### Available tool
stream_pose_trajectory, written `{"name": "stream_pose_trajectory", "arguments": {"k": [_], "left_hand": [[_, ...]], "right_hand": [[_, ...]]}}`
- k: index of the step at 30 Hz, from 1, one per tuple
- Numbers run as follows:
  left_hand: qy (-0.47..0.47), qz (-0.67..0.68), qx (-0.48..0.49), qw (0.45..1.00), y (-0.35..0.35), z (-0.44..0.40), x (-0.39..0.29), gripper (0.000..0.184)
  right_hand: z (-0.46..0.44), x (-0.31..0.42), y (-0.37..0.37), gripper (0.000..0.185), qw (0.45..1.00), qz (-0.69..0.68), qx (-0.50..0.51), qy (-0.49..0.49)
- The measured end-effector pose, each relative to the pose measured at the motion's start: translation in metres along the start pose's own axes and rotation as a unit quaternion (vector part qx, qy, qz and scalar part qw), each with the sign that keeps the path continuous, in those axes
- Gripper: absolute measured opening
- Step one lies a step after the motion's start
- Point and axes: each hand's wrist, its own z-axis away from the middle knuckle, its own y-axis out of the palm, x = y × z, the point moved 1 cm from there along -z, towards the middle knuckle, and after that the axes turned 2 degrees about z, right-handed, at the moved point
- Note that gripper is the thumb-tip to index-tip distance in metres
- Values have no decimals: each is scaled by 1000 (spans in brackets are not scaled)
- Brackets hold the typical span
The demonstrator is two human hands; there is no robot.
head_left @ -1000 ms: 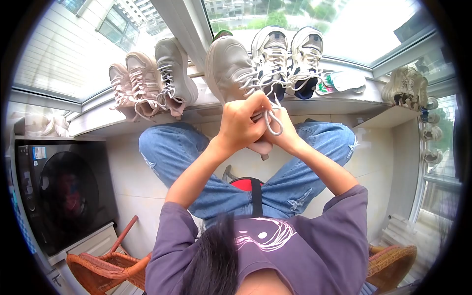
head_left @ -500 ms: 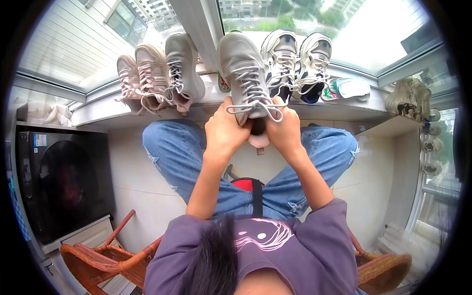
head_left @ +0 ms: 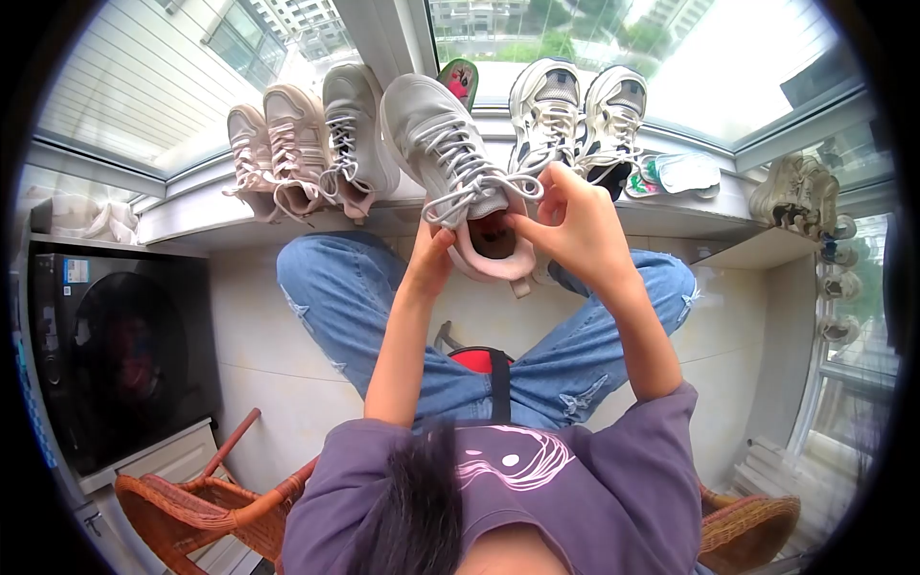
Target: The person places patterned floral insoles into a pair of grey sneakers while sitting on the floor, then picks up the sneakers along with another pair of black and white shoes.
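Note:
A grey sneaker (head_left: 441, 144) with its laces tied in a bow is held up above my knees, toe pointing up and left. My left hand (head_left: 430, 251) grips it from the left and below, thumb at the collar. At the right side of the opening is my right hand (head_left: 578, 218), its thumb by the collar and its index finger bent near a loop of the bow; a gap shows between thumb and finger. Behind, a matching grey shoe (head_left: 356, 134) stands on the sill, left of the held one.
On the windowsill (head_left: 398, 216) stand pink sneakers (head_left: 295, 144), white-and-navy sneakers (head_left: 546, 110) and green-white insoles (head_left: 678, 174). More shoes (head_left: 797, 192) are at right. A black washing machine (head_left: 125, 355) is left, a wicker chair (head_left: 192, 513) behind.
The held shoe has turned, its toe swinging left. My right hand has left its grip on the shoe's side and risen beside the bow. Earlier the hands were at the laces, which now show a bow.

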Motion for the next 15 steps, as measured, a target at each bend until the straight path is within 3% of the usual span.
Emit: {"name": "stream_pose_trajectory", "arguments": {"k": [2,3,4,6,8,10,12,14,15], "left_hand": [[42,0,-30,999,-7,-2,6,106],[55,-4,-59,997,-2,0,4,108],[53,-3,-58,997,2,1,5,108],[90,-13,-80,993,7,0,4,104],[89,-16,-86,992,3,3,2,100],[48,-26,-79,995,0,6,-2,97],[32,6,-98,995,4,7,2,96],[60,-99,-84,990,4,5,8,97],[70,-119,-76,987,1,2,8,99]], "right_hand": [[8,7,-7,18,996,56,-31,-58],[8,8,-7,19,993,23,5,-114],[5,8,-5,14,990,19,98,-98],[1,-15,17,12,961,52,80,-259],[1,-20,24,14,969,61,59,-234],[-1,-31,30,11,956,56,160,-240],[-1,-41,42,11,966,-2,104,-238],[0,-41,51,11,974,80,102,-185],[-1,-45,57,12,983,48,89,-151]]}}
